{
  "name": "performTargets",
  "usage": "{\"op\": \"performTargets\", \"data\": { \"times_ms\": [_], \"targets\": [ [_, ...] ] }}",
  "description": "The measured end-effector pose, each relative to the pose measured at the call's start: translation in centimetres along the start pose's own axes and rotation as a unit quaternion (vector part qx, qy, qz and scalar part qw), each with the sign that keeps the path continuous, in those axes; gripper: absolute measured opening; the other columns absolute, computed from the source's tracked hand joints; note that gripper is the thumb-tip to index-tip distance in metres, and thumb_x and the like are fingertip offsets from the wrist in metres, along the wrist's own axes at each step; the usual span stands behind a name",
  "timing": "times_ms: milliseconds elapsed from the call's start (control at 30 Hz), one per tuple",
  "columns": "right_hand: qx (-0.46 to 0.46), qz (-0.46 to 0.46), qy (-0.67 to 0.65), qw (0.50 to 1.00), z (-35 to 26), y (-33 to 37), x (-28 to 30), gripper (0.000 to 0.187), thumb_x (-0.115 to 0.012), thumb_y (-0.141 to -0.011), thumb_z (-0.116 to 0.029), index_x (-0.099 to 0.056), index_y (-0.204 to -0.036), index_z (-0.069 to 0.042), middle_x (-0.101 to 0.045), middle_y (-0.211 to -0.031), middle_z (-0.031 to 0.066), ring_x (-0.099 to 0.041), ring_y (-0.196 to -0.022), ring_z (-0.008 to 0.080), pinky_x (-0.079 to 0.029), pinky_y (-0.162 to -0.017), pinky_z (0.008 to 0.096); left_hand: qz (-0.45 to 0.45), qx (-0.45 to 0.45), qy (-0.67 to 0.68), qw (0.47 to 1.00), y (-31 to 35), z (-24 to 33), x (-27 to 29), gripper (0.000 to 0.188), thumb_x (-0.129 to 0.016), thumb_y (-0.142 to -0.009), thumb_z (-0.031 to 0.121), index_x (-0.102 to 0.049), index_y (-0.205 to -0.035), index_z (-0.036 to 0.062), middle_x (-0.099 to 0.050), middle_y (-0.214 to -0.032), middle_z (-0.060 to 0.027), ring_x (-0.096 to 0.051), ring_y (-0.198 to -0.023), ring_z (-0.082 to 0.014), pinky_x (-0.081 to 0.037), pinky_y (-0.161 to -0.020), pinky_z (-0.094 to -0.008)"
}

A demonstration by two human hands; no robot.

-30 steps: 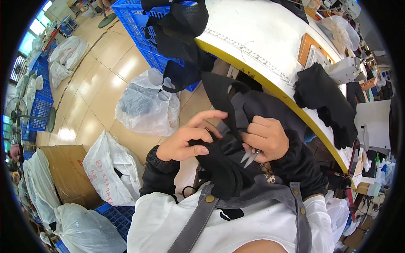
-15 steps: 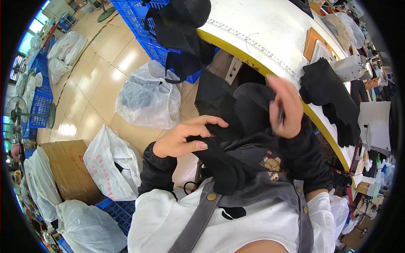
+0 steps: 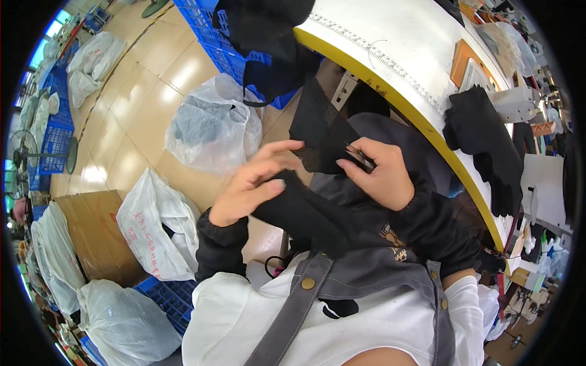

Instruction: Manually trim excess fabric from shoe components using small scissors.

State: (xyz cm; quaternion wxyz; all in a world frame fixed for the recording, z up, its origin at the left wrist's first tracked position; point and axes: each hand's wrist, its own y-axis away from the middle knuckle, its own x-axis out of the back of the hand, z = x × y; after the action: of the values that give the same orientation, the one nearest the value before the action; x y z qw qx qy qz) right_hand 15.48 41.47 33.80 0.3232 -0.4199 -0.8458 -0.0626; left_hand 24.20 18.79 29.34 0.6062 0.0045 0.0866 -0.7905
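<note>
Black mesh and knit fabric [image 3: 308, 210] drapes over my lap and stretches up between my hands. My left hand [image 3: 247, 189] is slightly blurred, its fingers bent around the fabric's left side with the thumb on top. On the right, my right hand [image 3: 384, 177] is closed around a small dark metal tool, apparently thread snips [image 3: 361, 157], whose tip lies against the fabric. Most of the tool is hidden by the fingers. A pointed mesh section [image 3: 314, 125] of the fabric extends beyond both hands, toward the table edge.
A white table [image 3: 390, 36] with a yellow edge and a ruler strip curves along the right. Black fabric [image 3: 482, 146] hangs over it near a sewing machine [image 3: 516, 104]. More black pieces [image 3: 268, 30] spill over a blue crate [image 3: 204, 33]. Plastic bags [image 3: 210, 125] and a cardboard box [image 3: 97, 235] stand left.
My right hand has come down and left from near the table edge to the fabric, bringing the tool with it. My left hand has shifted slightly left, and the fabric is drawn flatter.
</note>
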Motion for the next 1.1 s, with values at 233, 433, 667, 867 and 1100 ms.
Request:
{"op": "performTargets", "data": {
  "times_ms": [233, 433, 667, 867, 1100],
  "targets": [
    [-0.100, -0.101, -0.082, 0.986, 0.1, 0.1, -0.3, 0.015, -0.066, -0.078, -0.011, -0.057, -0.083, 0.000, -0.053, -0.069, 0.0079, -0.047, -0.061, 0.0096, -0.041, -0.058, 0.0246, 0.020, -0.031, -0.043, 0.998, -0.8, -1.0, -3.2, 0.023, -0.059, -0.084, 0.023, -0.055, -0.079, 0.0013, -0.043, -0.130, -0.0206, -0.045, -0.115, -0.0272, -0.032, -0.094, -0.0358],
    [-0.178, -0.275, -0.252, 0.911, 1.1, -2.8, 2.6, 0.037, -0.046, -0.094, -0.034, -0.058, -0.080, -0.002, -0.046, -0.063, -0.0008, -0.042, -0.059, 0.0066, -0.033, -0.055, 0.0211, 0.069, -0.069, -0.145, 0.985, 0.3, -0.3, -3.3, 0.013, -0.064, -0.078, 0.009, -0.056, -0.081, -0.0008, -0.054, -0.081, -0.0101, -0.052, -0.071, -0.0230, -0.041, -0.063, -0.0292],
    [-0.187, -0.402, -0.209, 0.871, 1.4, -5.3, 2.0, 0.043, -0.052, -0.090, -0.039, -0.059, -0.068, -0.003, -0.041, -0.052, -0.0039, -0.035, -0.051, 0.0042, -0.027, -0.048, 0.0213, 0.068, -0.090, -0.141, 0.984, 0.0, 0.0, -3.6, 0.013, -0.065, -0.078, 0.008, -0.056, -0.081, -0.0007, -0.052, -0.077, -0.0089, -0.050, -0.066, -0.0221, -0.039, -0.059, -0.0286],
    [-0.120, -0.423, -0.158, 0.884, 1.0, -6.9, 1.0, 0.040, -0.056, -0.087, -0.037, -0.059, -0.065, -0.004, -0.043, -0.053, -0.0045, -0.036, -0.051, 0.0037, -0.028, -0.048, 0.0217, 0.064, -0.079, -0.132, 0.986, 0.2, -0.4, -3.4, 0.013, -0.065, -0.078, 0.009, -0.056, -0.081, -0.0007, -0.053, -0.078, -0.0092, -0.050, -0.067, -0.0227, -0.039, -0.059, -0.0292],
    [0.000, -0.137, 0.020, 0.990, -0.4, -11.0, 0.6, 0.037, -0.065, -0.079, -0.039, -0.061, -0.090, -0.003, -0.055, -0.060, 0.0032, -0.053, -0.057, 0.0084, -0.041, -0.053, 0.0235, 0.025, -0.055, -0.113, 0.992, 0.3, -0.6, -3.3, 0.014, -0.064, -0.080, 0.010, -0.055, -0.083, -0.0014, -0.052, -0.080, -0.0092, -0.050, -0.074, -0.0207, -0.040, -0.068, -0.0288]
  ]
}}
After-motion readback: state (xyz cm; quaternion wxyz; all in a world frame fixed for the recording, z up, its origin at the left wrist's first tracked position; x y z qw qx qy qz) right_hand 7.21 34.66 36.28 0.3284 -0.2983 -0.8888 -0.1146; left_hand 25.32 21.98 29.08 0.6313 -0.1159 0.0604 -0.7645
